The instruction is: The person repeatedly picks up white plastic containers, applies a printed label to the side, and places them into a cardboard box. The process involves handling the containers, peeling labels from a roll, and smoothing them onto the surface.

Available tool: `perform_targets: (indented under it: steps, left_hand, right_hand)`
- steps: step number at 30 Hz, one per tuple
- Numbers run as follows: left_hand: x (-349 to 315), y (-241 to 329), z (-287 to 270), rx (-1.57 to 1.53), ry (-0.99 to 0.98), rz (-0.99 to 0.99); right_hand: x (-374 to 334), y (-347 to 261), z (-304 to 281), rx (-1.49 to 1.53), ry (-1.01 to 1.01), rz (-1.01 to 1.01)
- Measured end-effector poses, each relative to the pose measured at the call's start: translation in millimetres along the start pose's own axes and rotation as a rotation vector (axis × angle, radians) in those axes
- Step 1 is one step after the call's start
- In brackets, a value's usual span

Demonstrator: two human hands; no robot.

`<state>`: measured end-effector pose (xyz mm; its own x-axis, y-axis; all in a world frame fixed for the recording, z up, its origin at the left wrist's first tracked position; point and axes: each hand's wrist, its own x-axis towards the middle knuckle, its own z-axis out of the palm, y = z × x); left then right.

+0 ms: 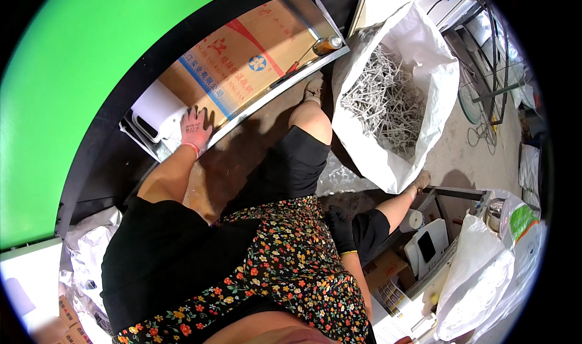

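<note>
My left hand (195,130), in a pink glove with dark fingertips, lies spread at the near edge of a cardboard-lined metal tray (273,91). Its fingers are apart, right beside a white plastic housing (159,110) with a rounded rectangular opening, and seem to touch it. A printed brown cardboard sheet (236,59) covers the tray's bottom. My right hand (341,229), in a black glove, hangs low against my black shorts; its fingers blend into the dark cloth, so their pose is unclear. Nothing shows in it.
A large white sack (424,101) full of thin grey-white plastic pieces (385,101) stands ahead on the right. A spray can (327,45) and a red-handled tool (293,68) lie at the tray's far end. A bin (436,247) at right holds white housings. A green surface (91,59) fills the left.
</note>
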<state>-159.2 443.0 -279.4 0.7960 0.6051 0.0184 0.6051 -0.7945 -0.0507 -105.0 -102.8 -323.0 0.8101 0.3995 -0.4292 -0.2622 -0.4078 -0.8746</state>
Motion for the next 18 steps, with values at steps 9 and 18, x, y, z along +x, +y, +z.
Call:
perform_targets:
  steps: [9,18]
  left_hand:
    - [22.8,-116.6,8.9,-0.052,0.157,-0.631]
    - [14.7,-77.8,-8.9,-0.226,0.002,-0.557]
  right_hand:
    - [0.1,7.0,0.9,0.127,0.013,0.069]
    - [-0.9,-1.3,-2.2,0.066,0.011,0.034]
